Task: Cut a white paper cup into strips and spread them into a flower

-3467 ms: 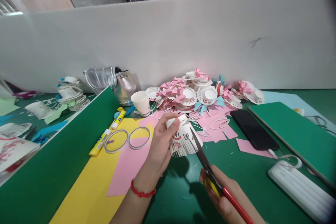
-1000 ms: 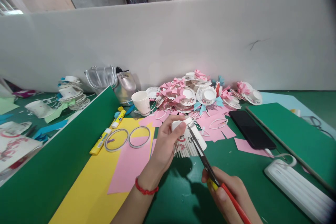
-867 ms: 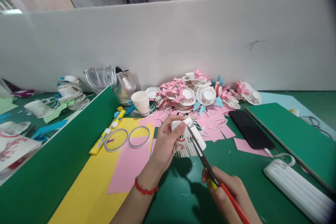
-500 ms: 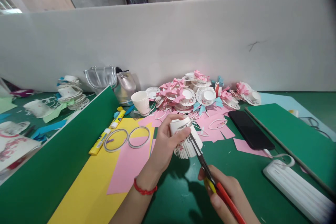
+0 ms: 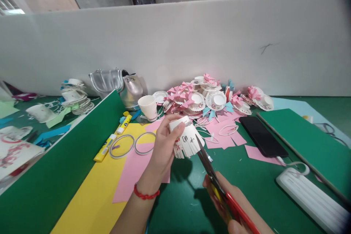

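My left hand [image 5: 164, 140], with a red braided bracelet at the wrist, grips a white printed paper cup [image 5: 189, 137] whose side is slit into narrow strips along the lower edge. The thumb presses on the cup's upper part. My right hand [image 5: 223, 193] is closed around the red and yellow handles of a pair of scissors [image 5: 210, 168]. The parted blades point up and left, with their tips at the cup's right edge. Behind the cup lie pink paper pieces [image 5: 223, 131] and white cord loops.
Pink-bowed paper-cup pieces [image 5: 196, 98] are heaped at the back. A plain cup [image 5: 148, 106], glue sticks [image 5: 105, 148] and tape rings [image 5: 122, 146] lie left, beside a green divider [image 5: 82, 146]. At right are a phone [image 5: 261, 135] and a white power strip [image 5: 309, 193].
My left hand has shifted a little left and turned the cup, showing more of its printed side. The scissor blades have opened and drawn back to the cup's right edge.
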The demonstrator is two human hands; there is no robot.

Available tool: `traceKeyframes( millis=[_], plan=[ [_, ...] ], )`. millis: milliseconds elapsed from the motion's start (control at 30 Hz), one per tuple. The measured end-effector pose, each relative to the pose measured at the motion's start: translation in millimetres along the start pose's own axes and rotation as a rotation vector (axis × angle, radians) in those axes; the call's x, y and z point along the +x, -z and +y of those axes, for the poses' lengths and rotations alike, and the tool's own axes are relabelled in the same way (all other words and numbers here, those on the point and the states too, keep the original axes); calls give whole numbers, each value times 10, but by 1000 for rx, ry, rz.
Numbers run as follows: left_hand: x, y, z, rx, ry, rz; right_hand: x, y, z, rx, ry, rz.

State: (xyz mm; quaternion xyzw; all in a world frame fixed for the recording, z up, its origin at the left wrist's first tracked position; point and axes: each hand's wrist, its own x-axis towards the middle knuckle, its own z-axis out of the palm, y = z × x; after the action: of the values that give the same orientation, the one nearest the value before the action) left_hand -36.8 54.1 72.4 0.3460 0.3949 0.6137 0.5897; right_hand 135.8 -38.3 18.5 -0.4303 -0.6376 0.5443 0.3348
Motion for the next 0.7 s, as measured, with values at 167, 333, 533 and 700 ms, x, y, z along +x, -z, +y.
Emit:
traceKeyframes(
  millis=[167,333,533,700],
  plan=[
    [-29,-29,-40,-1,22,-56,-41,2,-42,-13,-9,4],
    [-45,-58,-42,-6,26,-91,-90,-16,-65,-77,-14,56],
    [-46,-51,-50,10,36,-84,-73,-10,-86,-55,-6,46],
    [-51,-37,-47,22,36,-66,-27,-45,-76,0,20,36]
  ],
)
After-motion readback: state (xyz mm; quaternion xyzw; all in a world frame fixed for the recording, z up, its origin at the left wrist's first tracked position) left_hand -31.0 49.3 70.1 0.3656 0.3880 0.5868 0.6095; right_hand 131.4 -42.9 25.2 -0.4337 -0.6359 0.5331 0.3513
